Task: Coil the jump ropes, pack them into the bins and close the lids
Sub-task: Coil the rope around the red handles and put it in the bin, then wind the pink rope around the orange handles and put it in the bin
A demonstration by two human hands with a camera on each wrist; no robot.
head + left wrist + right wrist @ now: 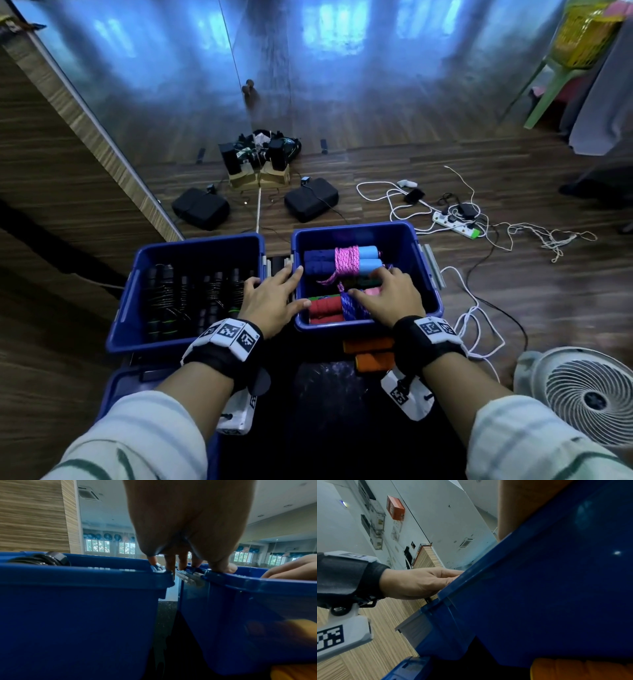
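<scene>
Two open blue bins stand side by side on the floor. The left bin (pixel 198 241) (pixel 77 615) holds several coiled black jump ropes (pixel 191 294). The right bin (pixel 352 228) (pixel 248 608) holds coloured bundles: a pink rope with light-blue handles (pixel 346 260) at the back and red handles (pixel 325 308) at the front. My left hand (pixel 274 294) (pixel 180 563) lies flat across the gap, its spread fingers on both rims. My right hand (pixel 387 298) lies palm down inside the right bin on a blue rope bundle (pixel 352 305), hiding most of it.
Orange handles (pixel 371 353) lie on the dark mat in front of the right bin. A blue lid (pixel 126 387) sits by my left forearm. A white fan (pixel 589 397) stands at the right. White cables and a power strip (pixel 455 219) spread behind the bins, near two black bags (pixel 311 202).
</scene>
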